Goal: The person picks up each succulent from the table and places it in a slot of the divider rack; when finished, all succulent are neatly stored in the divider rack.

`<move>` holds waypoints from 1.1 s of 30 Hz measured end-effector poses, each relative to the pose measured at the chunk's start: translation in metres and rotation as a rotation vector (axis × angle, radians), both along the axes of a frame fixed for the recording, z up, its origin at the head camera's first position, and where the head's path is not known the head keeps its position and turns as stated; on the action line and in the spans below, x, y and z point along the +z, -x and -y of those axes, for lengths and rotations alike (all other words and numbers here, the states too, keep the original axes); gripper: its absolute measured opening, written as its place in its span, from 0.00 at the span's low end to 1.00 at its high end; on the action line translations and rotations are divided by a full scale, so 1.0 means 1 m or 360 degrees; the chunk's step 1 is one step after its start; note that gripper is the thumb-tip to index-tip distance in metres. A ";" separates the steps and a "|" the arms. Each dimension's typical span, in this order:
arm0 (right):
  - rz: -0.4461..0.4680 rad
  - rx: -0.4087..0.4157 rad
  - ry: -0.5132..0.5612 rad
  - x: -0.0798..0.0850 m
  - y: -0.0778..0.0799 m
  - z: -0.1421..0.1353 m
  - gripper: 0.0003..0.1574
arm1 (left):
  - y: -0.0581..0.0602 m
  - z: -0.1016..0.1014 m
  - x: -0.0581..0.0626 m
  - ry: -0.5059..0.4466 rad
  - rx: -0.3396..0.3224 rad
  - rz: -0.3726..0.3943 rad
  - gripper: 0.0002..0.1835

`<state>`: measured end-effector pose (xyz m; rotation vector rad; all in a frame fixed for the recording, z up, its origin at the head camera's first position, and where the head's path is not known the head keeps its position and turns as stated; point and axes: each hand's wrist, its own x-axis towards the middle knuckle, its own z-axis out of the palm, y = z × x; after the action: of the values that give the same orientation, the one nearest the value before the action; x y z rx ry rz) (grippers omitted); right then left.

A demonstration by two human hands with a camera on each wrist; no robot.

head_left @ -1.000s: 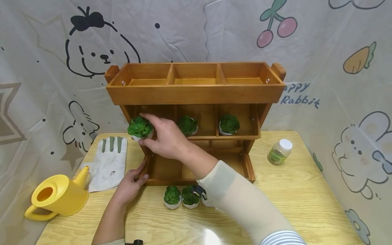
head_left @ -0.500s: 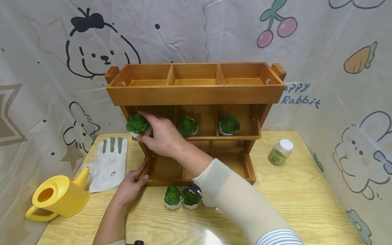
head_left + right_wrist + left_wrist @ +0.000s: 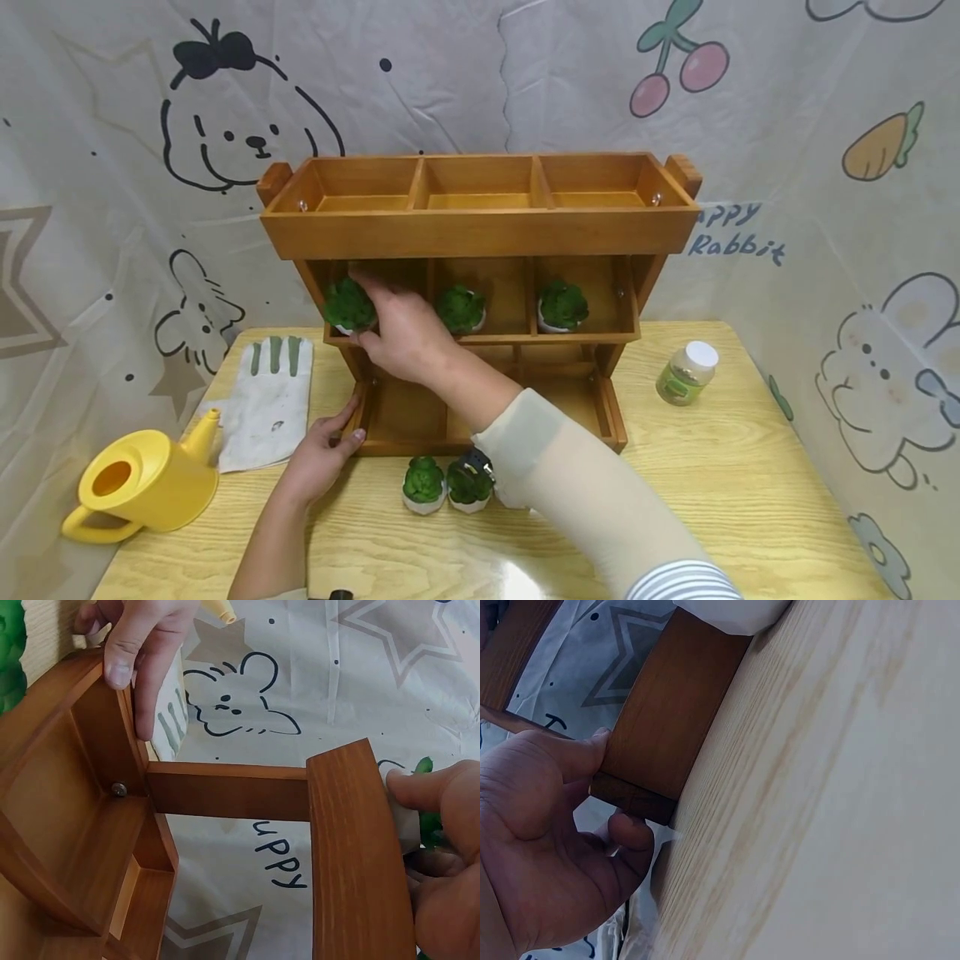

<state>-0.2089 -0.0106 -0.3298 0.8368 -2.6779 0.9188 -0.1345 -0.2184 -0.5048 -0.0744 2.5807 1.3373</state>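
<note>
My right hand point(image 3: 408, 333) holds a small green potted plant point(image 3: 348, 305) in a white pot, at the left compartment of the middle tier. In the right wrist view, the shelf's front board point(image 3: 356, 855) hides most of that pot, with my thumb against it. Two similar plants occupy the other middle compartments, one in the centre point(image 3: 461, 308) and one at the right point(image 3: 562, 305). My left hand point(image 3: 562, 832) pinches the lower left front corner of the wooden shelf point(image 3: 675, 705) between thumb and fingers.
In front of the shelf stand several potted plants point(image 3: 423, 483), partly covered by my right sleeve. A yellow watering can point(image 3: 150, 479) and white gloves point(image 3: 266, 408) lie to the left. On the right is a jar with a white lid point(image 3: 684, 373). Patterned cloth hangs behind.
The potted plant in my right hand has shifted slightly left, then back right and into the left middle compartment. My left hand stays on the shelf corner.
</note>
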 end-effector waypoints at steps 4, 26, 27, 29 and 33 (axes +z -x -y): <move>0.0007 -0.0014 -0.0062 0.000 0.000 -0.001 0.50 | 0.000 -0.001 0.000 -0.0005 -0.0002 -0.0015 0.35; 0.0196 0.0105 -0.0108 0.004 -0.001 -0.017 0.51 | 0.000 0.000 -0.001 0.0004 -0.0011 -0.0005 0.35; 0.0200 0.0107 -0.0093 0.004 -0.001 -0.018 0.51 | 0.000 0.000 -0.001 0.0003 -0.0011 -0.0005 0.35; 0.0198 0.0111 -0.0070 0.003 -0.002 -0.020 0.51 | 0.000 0.000 -0.001 -0.0002 -0.0010 -0.0006 0.35; 0.0194 0.0122 -0.0030 0.001 -0.005 -0.023 0.49 | -0.001 0.000 0.001 -0.0012 -0.0005 -0.0006 0.35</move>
<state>-0.2040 0.0122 -0.3287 0.9213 -2.7789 0.9939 -0.1334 -0.2180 -0.5043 -0.0667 2.5778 1.3469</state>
